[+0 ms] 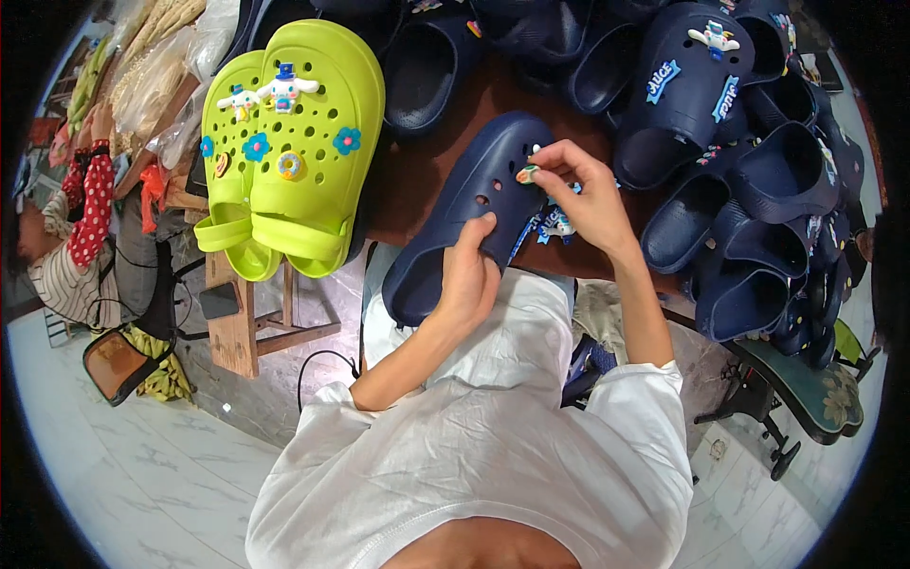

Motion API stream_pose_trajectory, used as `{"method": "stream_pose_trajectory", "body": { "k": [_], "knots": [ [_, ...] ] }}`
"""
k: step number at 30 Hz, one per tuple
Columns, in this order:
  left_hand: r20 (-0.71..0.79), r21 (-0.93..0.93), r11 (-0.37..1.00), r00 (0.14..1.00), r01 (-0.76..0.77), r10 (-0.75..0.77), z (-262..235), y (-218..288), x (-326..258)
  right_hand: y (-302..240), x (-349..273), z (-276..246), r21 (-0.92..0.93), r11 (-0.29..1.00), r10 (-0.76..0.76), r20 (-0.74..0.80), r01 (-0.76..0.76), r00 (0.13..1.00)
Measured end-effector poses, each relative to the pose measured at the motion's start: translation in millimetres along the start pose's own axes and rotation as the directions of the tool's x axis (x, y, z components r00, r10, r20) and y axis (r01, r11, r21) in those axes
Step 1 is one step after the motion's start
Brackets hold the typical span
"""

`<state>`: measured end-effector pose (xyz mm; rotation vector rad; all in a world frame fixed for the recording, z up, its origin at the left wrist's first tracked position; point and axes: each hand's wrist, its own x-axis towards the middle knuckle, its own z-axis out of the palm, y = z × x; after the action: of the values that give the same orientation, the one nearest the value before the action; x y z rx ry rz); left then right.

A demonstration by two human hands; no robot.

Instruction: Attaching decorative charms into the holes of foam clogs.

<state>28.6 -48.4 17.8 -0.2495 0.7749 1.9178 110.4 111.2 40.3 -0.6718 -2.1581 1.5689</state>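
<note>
A navy foam clog [493, 166] with round holes lies tilted before me, toe pointing away and slightly right. My left hand [466, 280] grips it by the near part, thumb on top near the holes. Between thumb and fingertips, my right hand [592, 204] pinches a small shoe charm [527, 174] in green, orange and white, close to the holes at the toe. A small white piece [536, 149] shows by the fingers; whether it is fixed to the clog I cannot tell. Loose blue-and-white charms [555, 226] lie beside the clog, partly under my right hand.
Lime green clogs [327, 104] with flower and character charms stand at the left of the brown table [398, 199]. Navy clogs [777, 171] are piled at the back and right, some bearing charms. A wooden stool [232, 332] and a dark chair [796, 379] flank me.
</note>
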Motion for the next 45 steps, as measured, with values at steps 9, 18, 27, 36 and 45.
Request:
{"method": "stream_pose_trajectory", "body": {
  "k": [9,18,27,36,45],
  "knots": [
    [0.041,0.158,0.986,0.998,-0.06,0.054,7.9,-13.2,-6.9,-11.2,5.7,-13.6,-0.34,0.924,-0.171,0.044,0.176,0.984],
    [0.027,0.311,0.948,0.997,-0.073,0.068,7.5,-23.4,-10.8,-23.8,10.2,-26.0,-0.313,0.94,-0.105,0.115,0.137,0.988],
    [0.022,0.33,0.941,0.997,-0.072,0.069,11.7,-20.4,-7.9,-16.9,-1.3,-13.8,-0.458,0.857,-0.249,0.031,0.235,0.968],
    [0.019,0.366,0.924,0.993,-0.113,0.114,16.5,-19.6,-10.0,-17.2,9.1,-26.4,-0.339,0.923,-0.17,0.058,0.18,0.984],
    [0.104,0.63,0.748,0.977,-0.209,0.185,11.5,-19.4,-13.1,-27.3,26.1,-33.9,-0.472,0.852,-0.121,0.244,0.227,0.962]
  ]
}}
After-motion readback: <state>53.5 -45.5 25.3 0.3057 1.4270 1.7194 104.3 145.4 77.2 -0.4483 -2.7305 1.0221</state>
